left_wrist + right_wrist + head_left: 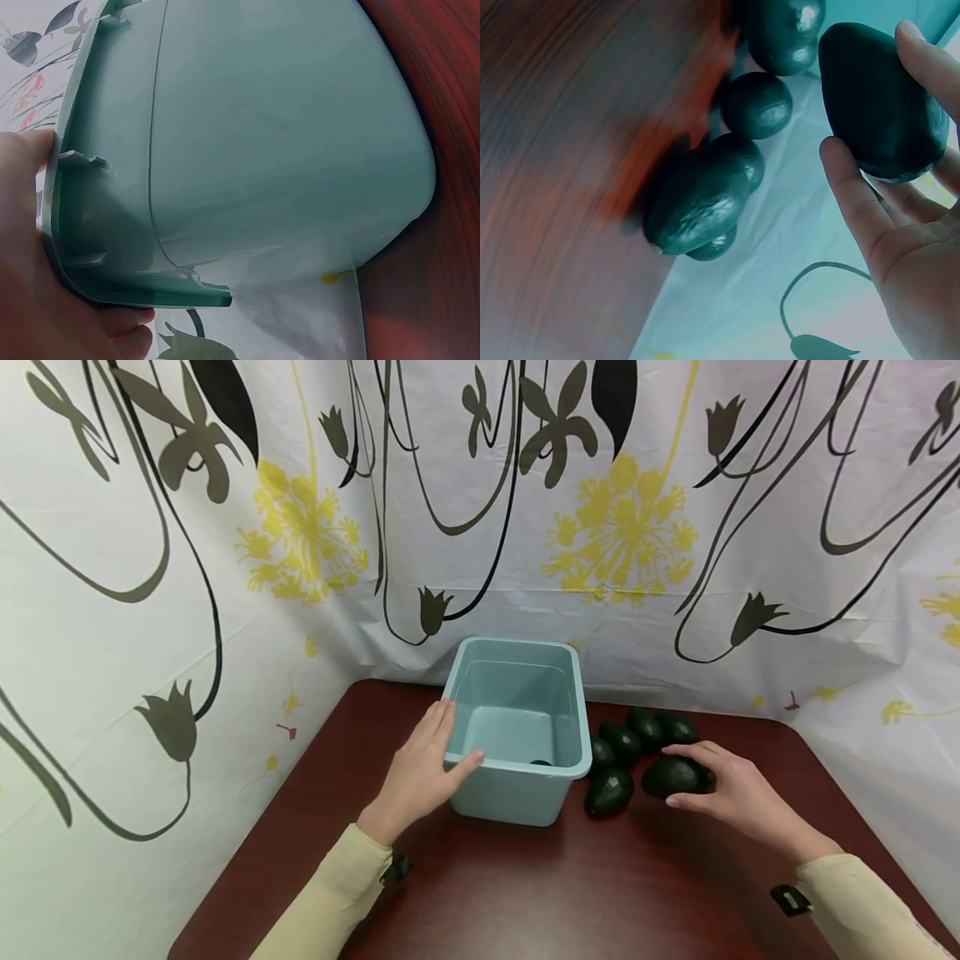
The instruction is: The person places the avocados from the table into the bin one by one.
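In the head view my right hand (pixel 731 785) holds a dark green avocado (pixel 672 777) between thumb and fingers, above the table. The right wrist view shows this avocado (pixel 881 105) against the fingers and thumb. My left hand (pixel 420 768) rests at the near left corner of a light blue-green plastic bin (pixel 517 793), its fingers straight along the left rim and its thumb over the front rim. Several more avocados (pixel 609 792) lie beside the bin's right side. Inside the bin, a small dark patch (pixel 541 763) shows just behind the front rim, mostly hidden.
The dark red wooden table (pixel 495 893) reaches back to a white patterned cloth (pixel 480 560), which hangs behind it and along both sides. The bin stands near the table's back edge, its top uncovered.
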`<act>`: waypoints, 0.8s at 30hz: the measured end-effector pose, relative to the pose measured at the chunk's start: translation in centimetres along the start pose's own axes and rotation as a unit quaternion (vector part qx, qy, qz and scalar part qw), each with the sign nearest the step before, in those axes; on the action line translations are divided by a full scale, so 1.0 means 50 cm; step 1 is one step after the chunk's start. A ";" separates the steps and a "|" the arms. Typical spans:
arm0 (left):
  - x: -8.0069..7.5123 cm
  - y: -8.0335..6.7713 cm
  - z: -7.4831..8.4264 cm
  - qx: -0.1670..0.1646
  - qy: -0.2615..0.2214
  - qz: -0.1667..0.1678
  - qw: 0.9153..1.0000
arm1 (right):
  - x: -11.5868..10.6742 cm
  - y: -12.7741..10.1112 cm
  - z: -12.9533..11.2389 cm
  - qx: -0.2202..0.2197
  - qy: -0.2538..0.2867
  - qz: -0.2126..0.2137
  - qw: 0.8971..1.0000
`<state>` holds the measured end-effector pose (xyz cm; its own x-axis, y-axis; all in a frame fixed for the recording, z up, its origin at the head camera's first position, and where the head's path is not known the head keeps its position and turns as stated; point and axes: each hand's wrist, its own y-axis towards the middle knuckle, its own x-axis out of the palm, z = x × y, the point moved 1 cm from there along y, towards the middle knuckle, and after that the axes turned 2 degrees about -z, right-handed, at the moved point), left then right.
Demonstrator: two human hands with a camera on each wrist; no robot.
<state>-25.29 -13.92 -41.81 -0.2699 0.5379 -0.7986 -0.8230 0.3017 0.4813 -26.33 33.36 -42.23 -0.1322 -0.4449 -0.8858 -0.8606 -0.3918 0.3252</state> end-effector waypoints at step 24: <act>0.001 0.001 0.000 -0.002 0.002 -0.001 1.000 | -0.022 0.020 -0.069 -0.011 0.017 0.026 0.999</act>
<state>-25.33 -13.86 -41.83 -0.2701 0.5341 -0.8011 -0.8252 0.3002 0.4784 -25.35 30.68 -39.82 -0.1598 -0.4922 -0.8557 -0.8423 -0.3841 0.3782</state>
